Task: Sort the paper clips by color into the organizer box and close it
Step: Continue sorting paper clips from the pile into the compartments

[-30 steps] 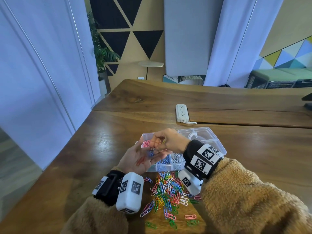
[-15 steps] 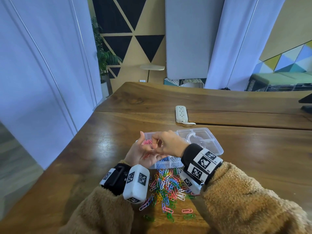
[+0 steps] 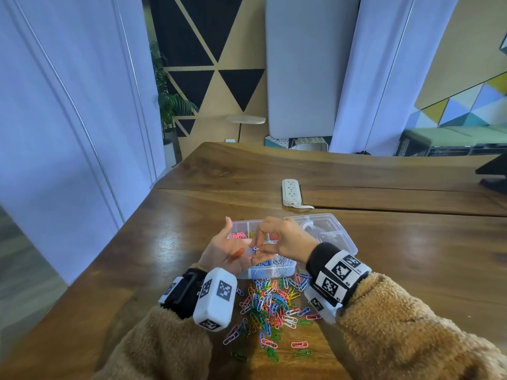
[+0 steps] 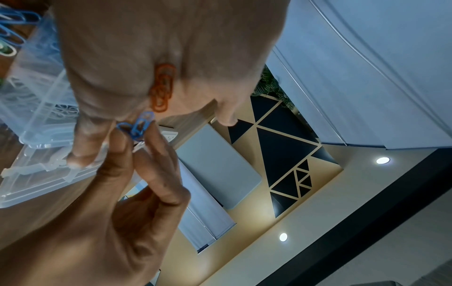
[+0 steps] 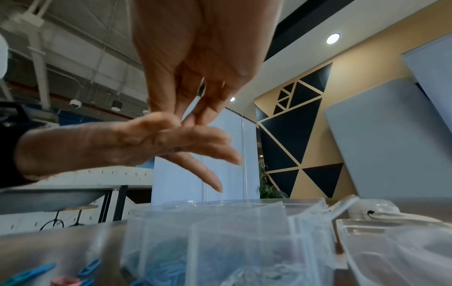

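Risk sat beneath my right grip, pinching blue clips off my flat, open left palm: orange clips could spill.

The left hand lies palm up over the clear plastic organizer box (lid open). The right hand pinches small clips on it. Bright paper clips lie heaped on the brown wooden table.
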